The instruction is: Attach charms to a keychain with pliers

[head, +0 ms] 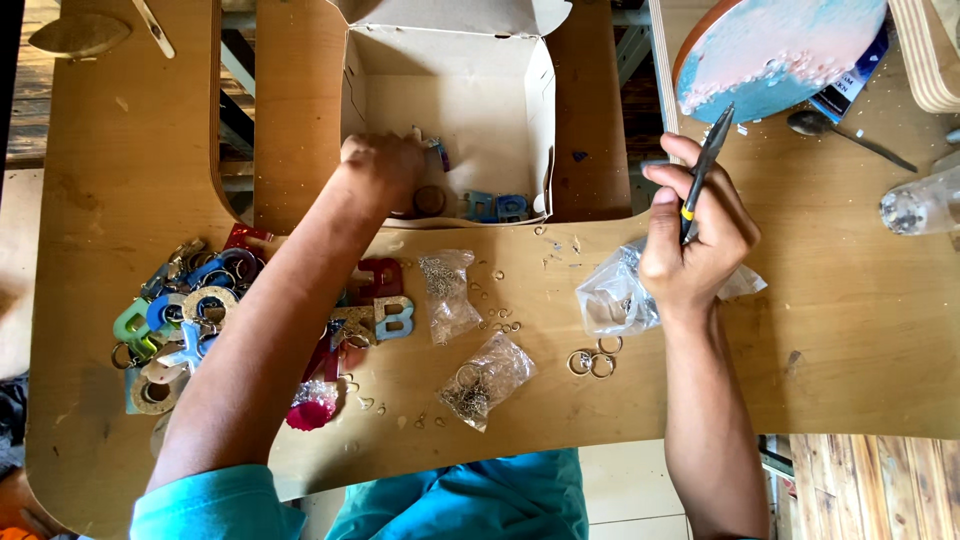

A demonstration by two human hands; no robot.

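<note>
My left hand [385, 168] reaches into an open cardboard box [540, 110] at the back of the wooden table [840, 330], its fingers closed among the letter-shaped pieces [495, 207] on the box floor. What it grips is hidden. My right hand [695, 235] holds a dark pen-like tool with a yellow band [703, 170] upright, just right of the box. It rests beside a small clear plastic bag [612, 298].
A heap of coloured letter keychains [190, 310] lies at the left under my forearm. Two clear bags of metal chains [448, 290] [482, 378], loose key rings [592, 360], a round pink-and-blue board [775, 50], a spoon [845, 132] and a glass [920, 205] sit around.
</note>
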